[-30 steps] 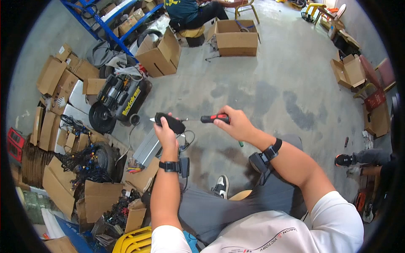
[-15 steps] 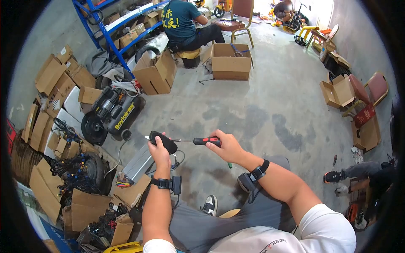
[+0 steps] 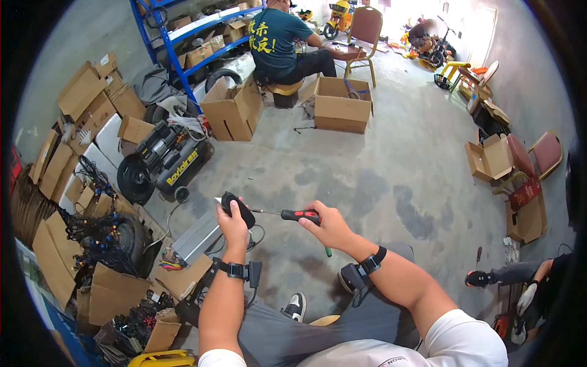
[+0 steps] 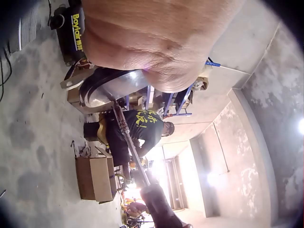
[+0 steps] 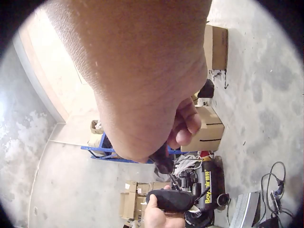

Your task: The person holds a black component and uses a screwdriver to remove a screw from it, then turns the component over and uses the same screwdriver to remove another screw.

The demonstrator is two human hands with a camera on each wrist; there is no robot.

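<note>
My left hand (image 3: pixel 233 227) grips a black rounded part (image 3: pixel 238 210) with a whitish tip at its far left side. In the left wrist view the part's shiny inner face (image 4: pixel 111 90) shows, and the screwdriver's shaft (image 4: pixel 136 154) meets it. My right hand (image 3: pixel 331 227) is curled round the red and black screwdriver handle (image 3: pixel 301 216), its shaft pointing left at the part. The right wrist view shows the black part (image 5: pixel 172 200) above the left fingers; the right hand (image 5: pixel 156 95) partly hides the handle.
A silver finned box (image 3: pixel 197 237) with cables lies on the floor beyond my left forearm. An air compressor (image 3: pixel 177 160), cardboard boxes (image 3: pixel 342 113) and a blue shelf (image 3: pixel 177 67) stand farther off. One person sits ahead; another's arm and leg show at right.
The head view has tilted up, showing more of the room's far end. Both hands keep their grips, with the screwdriver still directed at the black part.
</note>
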